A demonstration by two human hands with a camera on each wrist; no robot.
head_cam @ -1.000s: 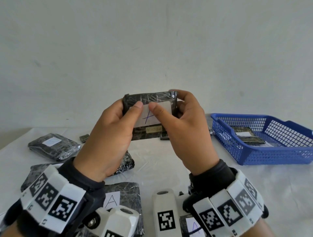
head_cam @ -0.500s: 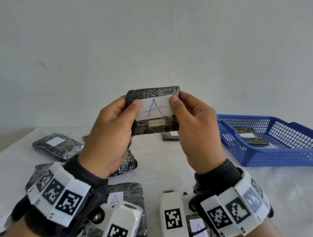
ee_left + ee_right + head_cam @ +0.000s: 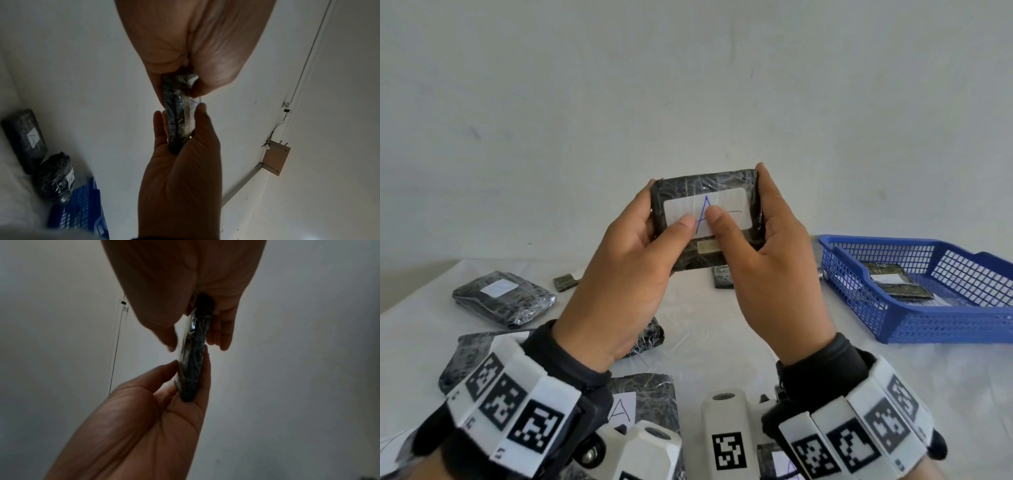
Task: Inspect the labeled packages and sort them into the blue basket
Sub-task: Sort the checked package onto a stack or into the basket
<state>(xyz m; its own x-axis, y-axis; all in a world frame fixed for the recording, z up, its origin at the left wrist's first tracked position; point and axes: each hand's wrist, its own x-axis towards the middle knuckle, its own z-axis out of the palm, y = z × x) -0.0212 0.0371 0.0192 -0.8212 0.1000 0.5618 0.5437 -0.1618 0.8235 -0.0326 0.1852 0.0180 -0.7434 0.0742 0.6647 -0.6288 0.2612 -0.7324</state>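
Observation:
I hold a black, film-wrapped package (image 3: 705, 186) up in front of me, its white label with a blue "A" facing the head camera. My left hand (image 3: 664, 236) grips its left end and my right hand (image 3: 750, 236) its right end, both thumbs lying on the label's lower part. The wrist views show the package edge-on (image 3: 174, 116) (image 3: 194, 353), pinched between thumbs and fingers. The blue basket (image 3: 914, 322) stands on the table at the right with flat labelled packages (image 3: 893, 286) inside.
More black wrapped packages lie on the white-covered table: one at the left (image 3: 503, 298), one below my left hand (image 3: 650, 337), one marked "A" near me (image 3: 650, 394), and small ones at the back (image 3: 722, 277) (image 3: 565, 282). A plain wall stands behind.
The package has risen a little and more of its label shows. My thumbs spread apart to uncover the "A", then came back together on the label's lower half.

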